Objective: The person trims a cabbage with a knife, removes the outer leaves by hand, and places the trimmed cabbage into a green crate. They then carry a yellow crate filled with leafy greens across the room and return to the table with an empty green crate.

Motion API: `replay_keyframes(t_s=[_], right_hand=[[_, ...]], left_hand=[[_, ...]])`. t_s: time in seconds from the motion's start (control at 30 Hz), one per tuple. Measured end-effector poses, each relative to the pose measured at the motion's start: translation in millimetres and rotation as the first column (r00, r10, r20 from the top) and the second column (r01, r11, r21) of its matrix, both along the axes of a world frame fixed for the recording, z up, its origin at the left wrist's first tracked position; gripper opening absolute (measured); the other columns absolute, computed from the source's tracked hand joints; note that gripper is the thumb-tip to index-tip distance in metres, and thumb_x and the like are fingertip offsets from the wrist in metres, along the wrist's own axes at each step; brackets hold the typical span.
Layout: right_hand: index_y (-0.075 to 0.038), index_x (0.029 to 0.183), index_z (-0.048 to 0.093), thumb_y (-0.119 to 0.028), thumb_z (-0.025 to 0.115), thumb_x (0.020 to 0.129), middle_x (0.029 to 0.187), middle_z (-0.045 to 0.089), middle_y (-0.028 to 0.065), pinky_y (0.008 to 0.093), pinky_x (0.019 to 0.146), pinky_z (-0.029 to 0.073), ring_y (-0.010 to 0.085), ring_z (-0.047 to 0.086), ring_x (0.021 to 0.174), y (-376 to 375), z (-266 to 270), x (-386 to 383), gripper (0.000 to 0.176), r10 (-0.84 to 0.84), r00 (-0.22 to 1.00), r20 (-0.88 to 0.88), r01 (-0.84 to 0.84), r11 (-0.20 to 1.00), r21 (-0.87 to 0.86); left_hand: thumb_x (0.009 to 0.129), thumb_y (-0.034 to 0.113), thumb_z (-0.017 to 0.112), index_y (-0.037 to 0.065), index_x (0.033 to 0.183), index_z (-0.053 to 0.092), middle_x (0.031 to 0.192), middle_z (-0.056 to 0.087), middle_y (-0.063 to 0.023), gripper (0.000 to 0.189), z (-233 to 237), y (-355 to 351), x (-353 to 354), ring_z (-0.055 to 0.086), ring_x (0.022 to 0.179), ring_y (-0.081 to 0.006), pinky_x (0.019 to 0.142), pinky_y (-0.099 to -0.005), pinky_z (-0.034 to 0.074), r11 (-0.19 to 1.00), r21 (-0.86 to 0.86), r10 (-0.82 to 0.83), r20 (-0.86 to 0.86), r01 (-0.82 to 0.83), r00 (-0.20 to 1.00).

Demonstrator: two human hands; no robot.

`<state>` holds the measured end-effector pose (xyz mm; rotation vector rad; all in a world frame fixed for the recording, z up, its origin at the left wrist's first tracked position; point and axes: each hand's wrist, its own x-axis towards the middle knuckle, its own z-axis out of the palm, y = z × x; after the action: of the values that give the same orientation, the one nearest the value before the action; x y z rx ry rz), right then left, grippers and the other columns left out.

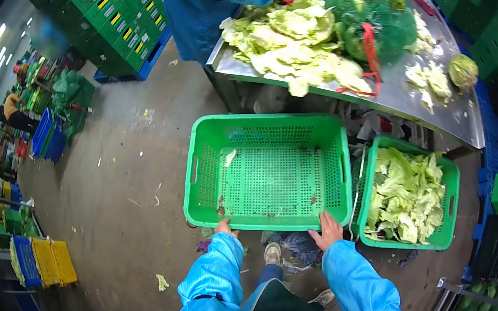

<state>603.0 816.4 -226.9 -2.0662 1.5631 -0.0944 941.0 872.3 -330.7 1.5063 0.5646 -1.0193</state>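
Observation:
Both hands are at the near rim of a large green perforated basket (pixel 271 178), which holds only a leaf scrap and some dirt. My left hand (pixel 225 227) has its fingers hooked over the rim near the left corner. Toward the right corner, my right hand (pixel 329 232) grips the same rim, fingers over the edge and thumb outside. Right of it sits a second green basket (pixel 453 203) full of loose leaves (pixel 406 194). Purple and dark leaves (pixel 300 247) lie on the floor below the large basket's near side.
Beyond the baskets stands a metal table (pixel 381 99) with pale leaves (pixel 290 41) and a green net bag (pixel 376 17). A co-worker in a blue gown (pixel 197 10) is at its left end. Green crates (pixel 110 28) are stacked behind; yellow crates (pixel 54 262) stand at left.

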Motion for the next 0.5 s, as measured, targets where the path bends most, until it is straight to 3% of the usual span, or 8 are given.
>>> replay_keyframes(t_s=[0.03,0.1,0.17,0.27,0.3,0.37,0.43,0.5], right_hand=[[-0.003,0.131,0.041,-0.030,0.068,0.076,0.133,0.045,0.0132,0.0477,0.104,0.025,0.0303,0.037,0.127,5,-22,-5,0.067,0.051,0.992,-0.111,-0.038,0.993,0.114],[-0.004,0.131,0.041,-0.034,0.067,0.077,0.132,0.045,0.0126,0.0464,0.103,0.026,0.0294,0.038,0.126,18,-24,-6,0.067,0.100,0.988,-0.114,-0.096,0.995,0.037],[-0.005,0.132,0.040,-0.033,0.068,0.077,0.131,0.046,0.0126,0.0460,0.103,0.026,0.0292,0.038,0.125,30,-29,3,0.068,0.098,0.986,-0.133,-0.088,0.993,0.079],[-0.004,0.133,0.040,-0.031,0.070,0.074,0.133,0.044,0.0157,0.0465,0.102,0.028,0.0327,0.039,0.124,31,-23,10,0.071,0.098,0.983,-0.153,-0.068,0.979,0.191],[-0.004,0.133,0.040,-0.031,0.070,0.074,0.133,0.044,0.0157,0.0465,0.102,0.028,0.0327,0.039,0.124,28,-18,6,0.071,0.057,0.982,-0.178,-0.023,0.982,0.189],[-0.005,0.134,0.038,-0.030,0.068,0.076,0.136,0.041,0.0164,0.0470,0.102,0.029,0.0338,0.037,0.125,18,-4,5,0.070,0.005,0.983,-0.183,0.045,0.964,0.264],[-0.004,0.134,0.040,-0.029,0.066,0.079,0.133,0.044,0.0186,0.0464,0.101,0.032,0.0355,0.040,0.124,16,19,-11,0.066,-0.086,0.985,-0.152,0.117,0.971,0.207],[-0.005,0.130,0.043,-0.024,0.066,0.079,0.128,0.049,0.0208,0.0462,0.098,0.035,0.0366,0.045,0.118,15,42,-32,0.059,-0.225,0.971,0.078,0.194,0.938,0.287]], left_hand=[[0.083,0.018,0.059,0.011,0.120,0.047,0.120,0.049,-0.0143,0.040,-4,0,3,0.051,0.107,-0.0343,0.089,-0.0542,0.040,0.999,0.012,0.042,-0.047,-0.042,0.998],[0.083,0.013,0.056,0.008,0.117,0.047,0.119,0.049,-0.0154,0.035,-3,-6,10,0.053,0.104,-0.0321,0.085,-0.0529,0.043,0.997,0.052,0.064,-0.070,-0.061,0.995],[0.083,0.014,0.057,0.006,0.114,0.048,0.111,0.054,-0.0161,0.033,22,-25,6,0.057,0.095,-0.0307,0.077,-0.0513,0.048,0.998,0.055,-0.043,0.079,0.039,0.996],[0.081,0.008,0.056,0.009,0.119,0.049,0.110,0.056,-0.0127,0.038,8,-40,30,0.057,0.101,-0.0295,0.078,-0.0493,0.051,0.947,0.211,-0.248,0.011,0.240,0.969],[0.082,0.015,0.060,0.011,0.120,0.049,0.111,0.058,-0.0107,0.040,2,-33,37,0.061,0.094,-0.0290,0.071,-0.0437,0.053,0.897,0.223,-0.392,0.006,0.381,0.920],[0.084,0.022,0.061,0.011,0.119,0.050,0.114,0.058,-0.0087,0.038,-30,-18,40,0.064,0.083,-0.0278,0.062,-0.0389,0.054,0.967,-0.050,-0.253,-0.095,0.249,0.963],[0.088,0.030,0.057,0.009,0.119,0.049,0.112,0.057,-0.0065,0.038,24,-17,15,0.064,0.072,-0.0256,0.055,-0.0375,0.053,0.978,-0.073,-0.198,-0.058,0.193,0.979],[0.091,0.035,0.052,0.009,0.109,0.054,0.099,0.060,-0.0061,0.032,2,14,4,0.063,0.071,-0.0226,0.053,-0.0383,0.051,0.951,0.089,-0.299,0.017,0.296,0.954]])
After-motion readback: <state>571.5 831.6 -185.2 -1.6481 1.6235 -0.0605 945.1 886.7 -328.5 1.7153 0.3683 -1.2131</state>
